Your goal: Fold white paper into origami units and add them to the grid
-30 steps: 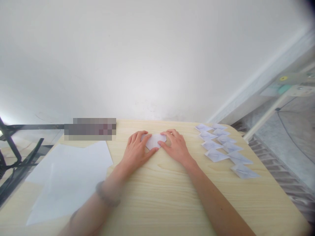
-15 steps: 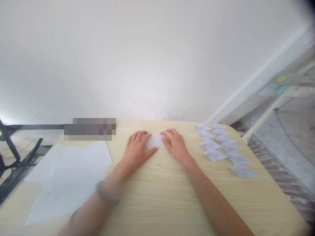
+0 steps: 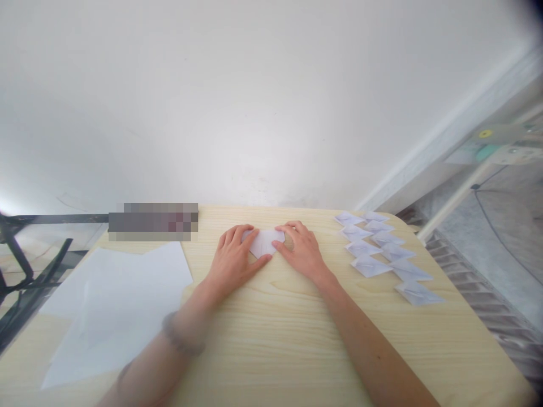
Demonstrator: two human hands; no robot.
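A small folded piece of white paper (image 3: 263, 242) lies flat on the wooden table between my hands. My left hand (image 3: 234, 253) grips its left side, with the thumb along the near edge and the fingers curled at the far side. From the right, my right hand (image 3: 302, 250) holds the paper, thumb tip resting on its face and index finger at the upper right corner. The undersides of both hands are hidden. To the right stand two rows of several folded paper pieces (image 3: 368, 265), pointed and diamond-like.
Large white paper sheets (image 3: 127, 299) overlap on the left of the table (image 3: 271, 350). A blurred-out dark object (image 3: 148, 222) sits at the back left edge. Behind the table rises a white wall (image 3: 254, 113); a black metal frame (image 3: 17, 249) stands at the left.
My right thumb has shifted slightly left, onto the face of the folded paper. My left hand keeps its hold, and the other papers stay where they were.
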